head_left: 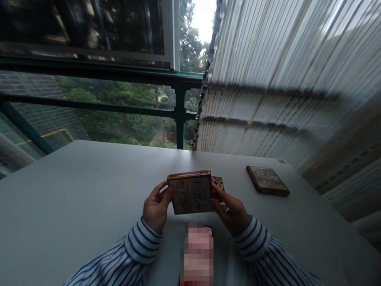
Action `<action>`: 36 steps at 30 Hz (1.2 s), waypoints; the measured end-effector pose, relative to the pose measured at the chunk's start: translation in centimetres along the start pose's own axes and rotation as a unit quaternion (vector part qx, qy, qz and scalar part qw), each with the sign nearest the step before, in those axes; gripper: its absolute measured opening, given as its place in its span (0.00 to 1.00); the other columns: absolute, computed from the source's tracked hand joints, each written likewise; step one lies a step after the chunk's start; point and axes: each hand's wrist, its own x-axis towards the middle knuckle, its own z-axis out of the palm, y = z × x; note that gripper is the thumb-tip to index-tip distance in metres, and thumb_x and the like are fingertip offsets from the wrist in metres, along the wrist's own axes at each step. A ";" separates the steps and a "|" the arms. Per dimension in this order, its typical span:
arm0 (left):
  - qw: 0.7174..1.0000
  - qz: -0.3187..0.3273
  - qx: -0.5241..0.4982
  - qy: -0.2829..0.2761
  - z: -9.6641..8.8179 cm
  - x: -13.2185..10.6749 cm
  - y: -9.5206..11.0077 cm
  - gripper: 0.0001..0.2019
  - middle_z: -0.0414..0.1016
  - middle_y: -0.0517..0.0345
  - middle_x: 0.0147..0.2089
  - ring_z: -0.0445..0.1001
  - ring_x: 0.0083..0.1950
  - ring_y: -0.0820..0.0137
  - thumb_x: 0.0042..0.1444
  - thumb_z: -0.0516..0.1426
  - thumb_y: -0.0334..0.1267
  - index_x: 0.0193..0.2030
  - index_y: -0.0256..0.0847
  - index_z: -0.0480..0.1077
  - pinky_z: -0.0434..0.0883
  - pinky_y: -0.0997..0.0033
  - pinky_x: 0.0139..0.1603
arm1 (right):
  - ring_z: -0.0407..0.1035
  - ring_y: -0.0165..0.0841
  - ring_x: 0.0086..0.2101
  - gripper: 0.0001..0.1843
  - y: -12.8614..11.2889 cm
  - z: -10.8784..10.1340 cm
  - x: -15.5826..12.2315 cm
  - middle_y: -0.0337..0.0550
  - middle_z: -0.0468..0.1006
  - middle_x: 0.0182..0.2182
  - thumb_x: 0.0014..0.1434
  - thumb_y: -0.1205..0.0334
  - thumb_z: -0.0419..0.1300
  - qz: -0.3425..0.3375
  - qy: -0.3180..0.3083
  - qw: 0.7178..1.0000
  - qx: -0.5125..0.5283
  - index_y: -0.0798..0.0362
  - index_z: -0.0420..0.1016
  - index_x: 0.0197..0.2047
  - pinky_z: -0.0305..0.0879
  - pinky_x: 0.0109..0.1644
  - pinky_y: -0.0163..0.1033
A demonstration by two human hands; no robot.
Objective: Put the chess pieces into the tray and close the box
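A flat brown and beige box [191, 194] with dark brush-style lettering is held up over the white table [89, 206], its front face tilted toward me. My left hand [156, 206] pinches its left edge between thumb and fingers. At the opposite edge, my right hand [229, 208] grips the box in the same way. Partly hidden behind the box and my right hand lies a brown piece with cream round markings [218, 182]. Below the box, close to me, is a pixelated pinkish object with a dark edge [199, 248]; its kind cannot be made out.
A second, similar flat box [267, 180] lies on the right part of the table. Beyond the far edge stand a green railing [179, 115] and a window. A striped string curtain [247, 79] hangs along the right side.
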 end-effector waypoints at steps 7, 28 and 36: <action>0.999 0.004 0.031 -0.027 -0.2 0.0 -0.2 0.25 0.77 0.57 0.27 0.74 0.28 0.72 0.40 0.62 0.46 0.44 0.33 0.67 0.72 0.72 0.33 | 0.71 0.32 0.37 0.24 -0.5 -0.4 0.1 0.48 0.75 0.39 0.56 0.67 0.51 -0.002 0.008 1.000 -0.009 0.53 0.58 0.57 0.69 0.39 0.37; 0.982 0.150 0.110 -0.031 -1.0 0.1 0.7 0.13 0.78 0.58 0.35 0.76 0.33 0.70 0.41 0.62 0.36 0.36 0.40 0.74 0.75 0.73 0.35 | 0.70 0.34 0.39 0.25 -0.3 -0.7 0.3 0.49 0.74 0.40 0.56 0.71 0.51 -0.057 0.038 0.997 -0.040 0.52 0.57 0.58 0.69 0.39 0.40; 0.989 0.127 0.076 -0.010 -0.9 0.3 0.3 0.12 0.77 0.58 0.33 0.75 0.32 0.70 0.40 0.63 0.37 0.34 0.38 0.74 0.76 0.70 0.33 | 0.70 0.33 0.37 0.22 -0.6 -1.0 0.6 0.48 0.75 0.40 0.55 0.68 0.53 -0.027 0.080 0.995 -0.051 0.52 0.63 0.54 0.69 0.39 0.39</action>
